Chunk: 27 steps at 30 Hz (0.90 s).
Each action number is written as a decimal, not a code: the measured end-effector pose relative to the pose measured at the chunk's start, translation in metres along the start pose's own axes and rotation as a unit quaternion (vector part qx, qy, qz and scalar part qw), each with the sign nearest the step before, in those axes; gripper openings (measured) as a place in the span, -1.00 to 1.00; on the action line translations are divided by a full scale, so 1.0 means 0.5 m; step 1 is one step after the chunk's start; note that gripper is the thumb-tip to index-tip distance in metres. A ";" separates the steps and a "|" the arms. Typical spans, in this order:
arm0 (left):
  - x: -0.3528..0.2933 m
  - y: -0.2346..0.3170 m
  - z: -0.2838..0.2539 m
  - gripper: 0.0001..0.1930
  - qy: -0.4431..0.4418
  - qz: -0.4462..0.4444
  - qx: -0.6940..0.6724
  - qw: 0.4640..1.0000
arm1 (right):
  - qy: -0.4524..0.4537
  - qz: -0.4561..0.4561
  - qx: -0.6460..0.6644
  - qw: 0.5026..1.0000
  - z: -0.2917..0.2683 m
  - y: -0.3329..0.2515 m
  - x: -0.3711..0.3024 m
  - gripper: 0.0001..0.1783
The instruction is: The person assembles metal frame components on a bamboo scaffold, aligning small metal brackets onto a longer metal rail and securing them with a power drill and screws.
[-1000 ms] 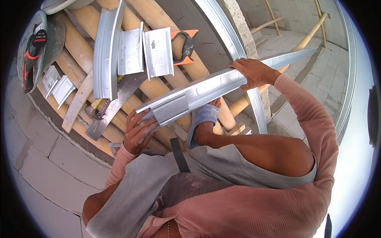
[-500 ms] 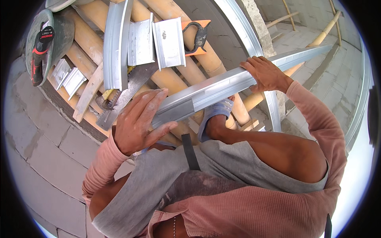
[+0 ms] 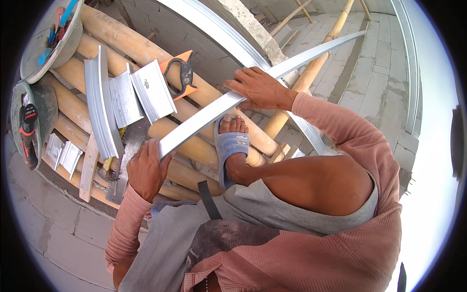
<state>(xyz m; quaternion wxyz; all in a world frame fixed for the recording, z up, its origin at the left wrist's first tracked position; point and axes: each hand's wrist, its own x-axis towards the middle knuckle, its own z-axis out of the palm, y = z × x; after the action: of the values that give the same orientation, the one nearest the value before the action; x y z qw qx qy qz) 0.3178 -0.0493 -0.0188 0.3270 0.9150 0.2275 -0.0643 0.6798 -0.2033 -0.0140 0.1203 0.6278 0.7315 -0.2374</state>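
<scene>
A long silvery metal profile (image 3: pixel 200 123) slants from lower left to upper right in front of me. My left hand (image 3: pixel 147 169) is closed round its near end. Farther along, my right hand (image 3: pixel 262 88) grips the same profile from above, fingers over its edge. Left of it, short cut metal profile pieces (image 3: pixel 153 91) lie across a handsaw (image 3: pixel 187 78) with an orange and black handle. The saw's blade shows partly below them, beside a longer metal piece (image 3: pixel 103 104).
Bamboo poles (image 3: pixel 204 151) form the platform under my sandalled foot (image 3: pixel 232 146). At left stand a bucket (image 3: pixel 34 73) with tools and another bucket holding a red-black power tool (image 3: pixel 29 134). Another long metal profile (image 3: pixel 233 41) runs behind my right hand. Grey block walls surround this.
The profile has turned so a smooth face shows, and its near end has shifted left and down. My left hand has closed round that end. The view has swung right.
</scene>
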 end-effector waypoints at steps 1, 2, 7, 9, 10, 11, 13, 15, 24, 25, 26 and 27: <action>-0.009 -0.004 0.017 -0.58 0.005 -0.007 0.010 1.000 | -0.012 -0.004 0.004 1.000 -0.005 0.006 0.001 -0.22; -0.012 -0.001 0.034 -0.59 0.007 -0.014 0.021 1.000 | -0.022 -0.007 0.012 1.000 -0.004 0.018 -0.008 -0.21; -0.041 0.020 0.086 -0.59 -0.012 -0.035 0.037 0.999 | -0.086 -0.010 0.009 0.996 0.061 0.044 -0.055 0.01; -0.049 0.019 0.097 -0.59 0.008 -0.029 0.038 0.999 | -0.111 -0.008 0.002 0.994 0.054 0.039 -0.052 0.06; -0.053 0.017 0.098 -0.58 0.008 -0.043 0.036 0.998 | -0.136 0.007 0.021 0.990 0.044 0.032 -0.044 0.01; -0.056 0.015 0.101 -0.56 0.008 -0.057 0.034 0.998 | -0.162 0.022 0.040 0.986 0.039 0.024 -0.036 -0.05; -0.050 0.003 0.113 -0.51 0.024 -0.031 0.038 0.999 | -0.159 0.043 0.056 0.985 0.053 0.025 -0.041 -0.05; -0.055 -0.002 0.093 -0.45 0.048 0.009 0.042 0.998 | -0.181 0.097 0.119 0.971 0.029 0.004 -0.032 0.00; -0.045 -0.020 0.096 -0.71 0.015 0.003 0.042 0.999 | -0.227 0.164 0.123 0.952 0.035 0.004 -0.026 0.16; -0.047 -0.025 0.108 -0.77 0.050 0.022 0.042 0.998 | -0.246 0.175 0.121 0.946 0.034 0.003 -0.022 0.21; -0.047 -0.027 0.111 -0.77 0.060 0.022 0.037 0.997 | -0.247 0.177 0.110 0.946 0.031 0.011 -0.022 0.21; -0.045 -0.027 0.113 -0.77 0.060 0.031 0.034 0.997 | -0.272 0.185 0.128 0.936 0.025 0.020 -0.021 0.24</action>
<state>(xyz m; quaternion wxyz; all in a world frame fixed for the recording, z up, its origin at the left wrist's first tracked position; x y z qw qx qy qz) 0.2932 -0.0841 -0.0646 0.2836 0.9344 0.2156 -0.0068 0.6897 -0.2176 -0.0219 0.2750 0.6737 0.5050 -0.4641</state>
